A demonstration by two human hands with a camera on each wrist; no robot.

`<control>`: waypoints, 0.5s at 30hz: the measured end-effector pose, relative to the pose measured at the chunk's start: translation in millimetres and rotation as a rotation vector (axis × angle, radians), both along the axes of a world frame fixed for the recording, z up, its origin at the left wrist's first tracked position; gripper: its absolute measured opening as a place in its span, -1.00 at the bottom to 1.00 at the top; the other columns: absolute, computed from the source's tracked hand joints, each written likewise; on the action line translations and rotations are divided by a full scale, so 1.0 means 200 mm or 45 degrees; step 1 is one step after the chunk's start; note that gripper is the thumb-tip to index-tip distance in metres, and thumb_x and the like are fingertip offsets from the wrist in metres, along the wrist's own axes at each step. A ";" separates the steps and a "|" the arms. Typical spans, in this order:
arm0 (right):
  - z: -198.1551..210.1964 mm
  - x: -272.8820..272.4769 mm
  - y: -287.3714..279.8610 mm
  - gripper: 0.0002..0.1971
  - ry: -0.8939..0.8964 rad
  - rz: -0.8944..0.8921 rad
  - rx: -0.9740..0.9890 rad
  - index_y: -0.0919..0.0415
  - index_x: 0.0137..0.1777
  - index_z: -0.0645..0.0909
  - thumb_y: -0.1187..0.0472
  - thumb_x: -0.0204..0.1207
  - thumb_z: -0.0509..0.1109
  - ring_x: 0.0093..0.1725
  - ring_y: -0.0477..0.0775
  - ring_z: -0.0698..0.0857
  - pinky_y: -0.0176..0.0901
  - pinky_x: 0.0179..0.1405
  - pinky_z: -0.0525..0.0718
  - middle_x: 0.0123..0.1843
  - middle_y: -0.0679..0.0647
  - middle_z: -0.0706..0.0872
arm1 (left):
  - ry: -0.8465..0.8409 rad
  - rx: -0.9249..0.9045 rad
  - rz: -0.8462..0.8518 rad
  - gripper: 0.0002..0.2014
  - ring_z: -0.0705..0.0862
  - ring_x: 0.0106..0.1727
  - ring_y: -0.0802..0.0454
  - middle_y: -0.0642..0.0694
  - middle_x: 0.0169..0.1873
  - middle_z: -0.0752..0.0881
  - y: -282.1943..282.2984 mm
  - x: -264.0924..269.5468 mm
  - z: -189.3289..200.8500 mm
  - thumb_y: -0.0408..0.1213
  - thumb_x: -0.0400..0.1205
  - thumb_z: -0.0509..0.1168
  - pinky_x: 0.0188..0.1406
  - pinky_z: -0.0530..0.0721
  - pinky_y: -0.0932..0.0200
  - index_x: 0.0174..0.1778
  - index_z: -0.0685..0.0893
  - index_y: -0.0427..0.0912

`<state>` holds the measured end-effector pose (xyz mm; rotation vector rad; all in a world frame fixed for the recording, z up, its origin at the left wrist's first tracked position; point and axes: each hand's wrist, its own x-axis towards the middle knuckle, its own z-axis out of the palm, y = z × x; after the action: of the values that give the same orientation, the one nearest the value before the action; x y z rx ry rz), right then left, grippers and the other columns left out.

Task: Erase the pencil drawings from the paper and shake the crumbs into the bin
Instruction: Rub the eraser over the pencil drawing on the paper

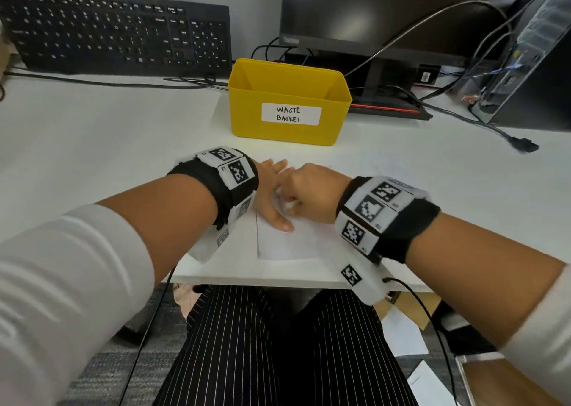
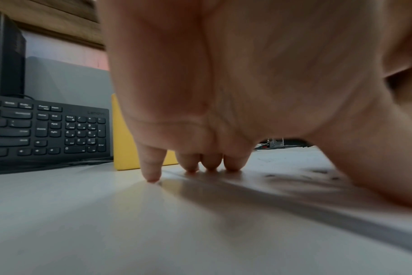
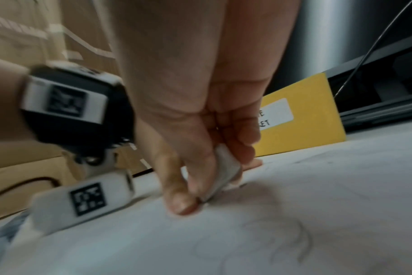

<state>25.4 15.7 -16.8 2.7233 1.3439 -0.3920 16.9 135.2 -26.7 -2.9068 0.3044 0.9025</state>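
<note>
A white sheet of paper (image 1: 287, 244) lies near the desk's front edge, with faint pencil lines (image 3: 294, 240) showing in the right wrist view. My left hand (image 1: 272, 189) presses flat on the paper's left part, fingers (image 2: 209, 161) spread and straight, tips down. My right hand (image 1: 309, 192) pinches a white eraser (image 3: 225, 173) between thumb and fingers, its lower end against the paper. The yellow bin (image 1: 289, 102), labelled "WASTE BASKET", stands just behind both hands.
A black keyboard (image 1: 117, 31) leans at the back left. A monitor (image 1: 386, 12) with its stand sits behind the bin, and a computer tower (image 1: 531, 56) with loose cables (image 1: 482, 121) fills the right. The desk edge (image 1: 278, 280) is close to my lap.
</note>
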 end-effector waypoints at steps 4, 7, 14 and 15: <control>0.00 0.01 -0.02 -0.76 0.023 0.009 -0.045 0.29 0.08 0.71 0.18 0.54 0.34 -0.16 -0.02 0.48 -0.48 -0.46 0.25 -0.22 0.04 0.61 | 0.000 -0.048 -0.044 0.06 -0.30 0.65 -0.17 -0.14 0.63 -0.35 0.03 0.02 -0.03 0.27 0.49 0.29 0.60 -0.18 -0.11 0.66 -0.27 -0.04; 0.00 0.02 -0.02 -0.72 0.013 -0.040 -0.014 0.29 0.12 0.71 0.12 0.54 0.35 -0.02 0.09 0.63 -0.33 -0.34 0.34 -0.04 0.14 0.74 | -0.025 -0.118 -0.048 0.07 -0.29 0.65 -0.17 -0.16 0.64 -0.32 0.05 0.02 -0.04 0.26 0.46 0.33 0.61 -0.16 -0.11 0.67 -0.23 -0.03; -0.04 0.01 -0.05 -0.79 0.020 -0.100 0.083 0.30 0.02 0.70 0.16 0.51 0.37 -0.16 0.00 0.47 -0.48 -0.45 0.24 -0.22 0.02 0.56 | -0.149 0.105 -0.128 0.08 -0.34 0.65 -0.11 -0.08 0.62 -0.38 0.07 -0.02 -0.05 0.40 0.43 0.23 0.57 -0.17 -0.27 0.67 -0.23 -0.01; -0.04 0.01 -0.05 -0.79 0.020 -0.102 0.089 0.30 0.00 0.70 0.16 0.51 0.37 -0.16 0.04 0.50 -0.43 -0.43 0.29 -0.22 0.05 0.58 | -0.188 0.148 -0.143 0.08 -0.34 0.65 -0.09 -0.07 0.63 -0.37 0.07 -0.02 -0.04 0.43 0.41 0.20 0.56 -0.20 -0.30 0.67 -0.19 -0.03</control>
<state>27.1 5.5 -24.8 2.8442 1.2785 -0.3806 12.9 148.4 -35.6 -2.7979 0.3851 0.6616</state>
